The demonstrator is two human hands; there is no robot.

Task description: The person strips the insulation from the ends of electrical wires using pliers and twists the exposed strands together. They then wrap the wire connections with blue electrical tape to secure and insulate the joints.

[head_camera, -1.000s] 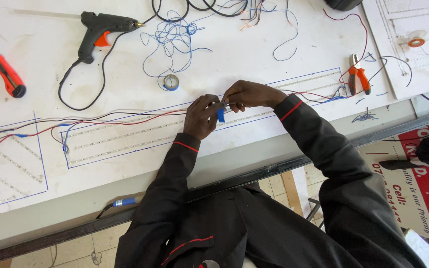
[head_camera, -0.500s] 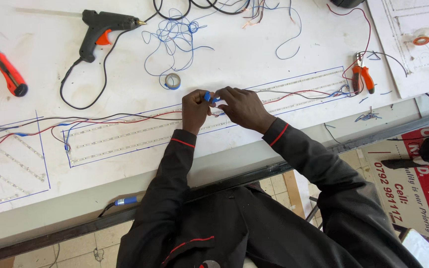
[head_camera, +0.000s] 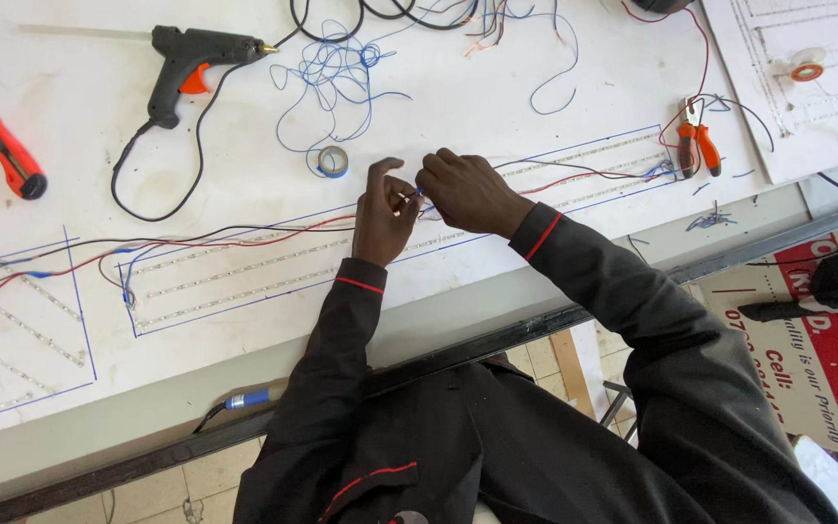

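A wide white board is being used as the work surface, with long rows of light strips laid inside blue outlines along its near side. Red and dark wires are being run along these rows, and the joint near the middle is being worked on, while the strips at the far left appear already wired; the loose blue wire tangle farther back suggests wiring is left to be done. Beyond that, a black glue gun, a red utility knife and orange-handled pliers are lying untouched. At the centre, the left hand and the right hand are being held together, their fingertips pinched shut on a small blue wire end, though what exactly is gripped is too small to be made out. A small tape roll is sitting just behind the hands.
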